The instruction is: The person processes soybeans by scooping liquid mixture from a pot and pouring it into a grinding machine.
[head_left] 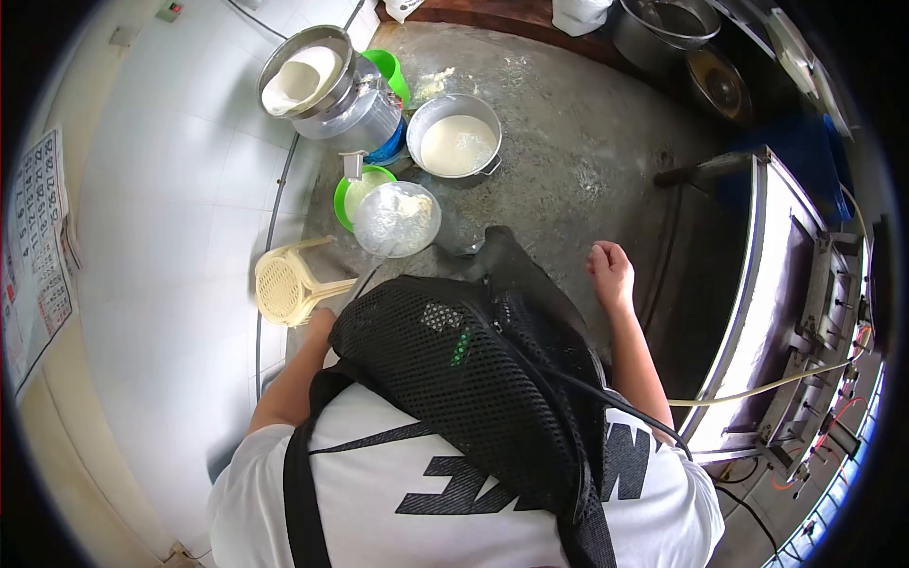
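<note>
My right hand [611, 268] is held out over the grey floor, its fingers curled closed with nothing visible in them. My left hand [323, 323] is beside a cream plastic stool [284, 286]; its fingers are mostly hidden behind a black mesh bag [445, 346] worn on the chest. Beyond the bag stands a translucent tub [398, 220] with pale powder or dough in it, beside a green bowl [342, 203]. A metal pot [495, 123] of whitish liquid is farther off. A grinder-like machine with a steel bowl [270, 71] stands by the wall.
White tiles [170, 237] line the left side, where a calendar [43, 237] hangs. On the right is a metal-framed unit [743, 293] with hoses and valves. A large pot [644, 43] and a white bag [579, 14] are at the back. The floor [559, 142] has powdery stains.
</note>
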A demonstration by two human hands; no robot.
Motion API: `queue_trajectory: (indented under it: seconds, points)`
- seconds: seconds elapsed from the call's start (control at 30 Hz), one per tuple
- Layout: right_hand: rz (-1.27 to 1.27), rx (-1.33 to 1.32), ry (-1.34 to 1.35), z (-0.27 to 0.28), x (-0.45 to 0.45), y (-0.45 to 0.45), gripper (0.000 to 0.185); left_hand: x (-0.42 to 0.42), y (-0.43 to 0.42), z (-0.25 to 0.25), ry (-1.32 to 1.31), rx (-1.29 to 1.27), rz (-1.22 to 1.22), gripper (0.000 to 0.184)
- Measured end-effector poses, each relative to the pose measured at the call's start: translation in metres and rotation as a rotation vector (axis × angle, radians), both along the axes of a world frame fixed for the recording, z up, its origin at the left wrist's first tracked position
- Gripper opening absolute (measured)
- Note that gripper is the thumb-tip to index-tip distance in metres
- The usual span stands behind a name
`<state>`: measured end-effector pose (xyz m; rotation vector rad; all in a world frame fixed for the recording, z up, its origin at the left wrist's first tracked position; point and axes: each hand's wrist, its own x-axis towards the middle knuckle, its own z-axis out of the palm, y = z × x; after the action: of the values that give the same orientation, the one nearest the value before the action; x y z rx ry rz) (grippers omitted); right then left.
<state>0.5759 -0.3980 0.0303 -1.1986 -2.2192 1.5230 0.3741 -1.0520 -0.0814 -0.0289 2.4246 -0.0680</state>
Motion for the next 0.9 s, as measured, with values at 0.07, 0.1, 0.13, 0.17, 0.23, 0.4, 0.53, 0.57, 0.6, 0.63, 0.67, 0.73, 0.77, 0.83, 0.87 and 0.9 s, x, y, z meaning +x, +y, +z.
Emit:
queue_trajectory:
  seconds: [0.07, 0.1, 0.13, 0.17, 0.23, 0.4, 0.53, 0.57, 0.6, 0.63, 0.67, 0.73, 0.77, 0.83, 0.87, 0.9]
  points:
    - [-0.023, -0.013, -0.022, -0.007, 0.015, 0.012, 0.027, -0.001, 0.016, 0.006, -0.001, 0.024, -0.093, 0.042]
    - [-0.041, -0.016, -0.026, -0.009, 0.023, 0.018, 0.027, 0.0, 0.037, 0.019, 0.019, 0.057, -0.132, 0.038]
    - [-0.046, -0.004, -0.044, -0.01, 0.03, 0.024, 0.028, 0.0, 0.067, 0.04, 0.039, 0.092, -0.176, 0.034]
    - [-0.056, 0.008, -0.063, -0.01, 0.038, 0.031, 0.028, 0.002, 0.112, 0.079, 0.033, 0.094, -0.205, 0.034]
    - [-0.097, 0.027, -0.066, -0.025, 0.06, 0.044, 0.029, 0.0, 0.204, 0.152, 0.02, 0.217, -0.259, 0.033]
    - [-0.246, 0.017, -0.108, -0.019, 0.114, 0.065, 0.027, -0.062, 0.317, 0.07, -0.34, 0.509, -0.247, 0.022]
    - [-0.394, 0.016, -0.151, -0.019, 0.167, 0.067, 0.029, -0.075, 0.481, 0.08, -0.822, 0.609, 0.136, 0.033]
    - [-0.436, 0.002, -0.156, -0.012, 0.179, 0.065, 0.028, -0.074, 0.515, 0.068, -0.845, 0.599, 0.103, 0.032]
    - [-0.478, 0.018, -0.16, -0.007, 0.193, 0.063, 0.028, -0.072, 0.546, 0.055, -0.882, 0.58, 0.089, 0.027]
    - [-0.52, 0.032, -0.168, -0.005, 0.208, 0.058, 0.028, -0.068, 0.577, 0.042, -0.919, 0.557, 0.078, 0.021]
    - [-0.591, -0.001, -0.168, -0.014, 0.227, 0.053, 0.026, -0.061, 0.606, 0.03, -0.95, 0.517, 0.088, 0.014]
    - [-0.738, -0.032, -0.205, -0.012, 0.258, 0.035, 0.026, -0.049, 0.652, 0.009, -0.999, 0.448, 0.105, 0.009]
    - [-0.824, -0.064, -0.232, -0.011, 0.272, 0.026, 0.026, -0.043, 0.672, -0.004, -0.985, 0.412, 0.109, 0.007]
    - [-0.987, -0.091, -0.293, -0.021, 0.303, 0.0, 0.027, -0.027, 0.714, -0.025, -0.978, 0.35, 0.142, 0.009]
    - [-1.064, -0.107, -0.331, -0.023, 0.315, -0.014, 0.027, -0.022, 0.735, -0.046, -0.993, 0.286, 0.216, 0.01]
    - [-1.14, -0.125, -0.37, -0.023, 0.324, -0.027, 0.028, -0.016, 0.76, -0.066, -1.004, 0.221, 0.289, 0.012]
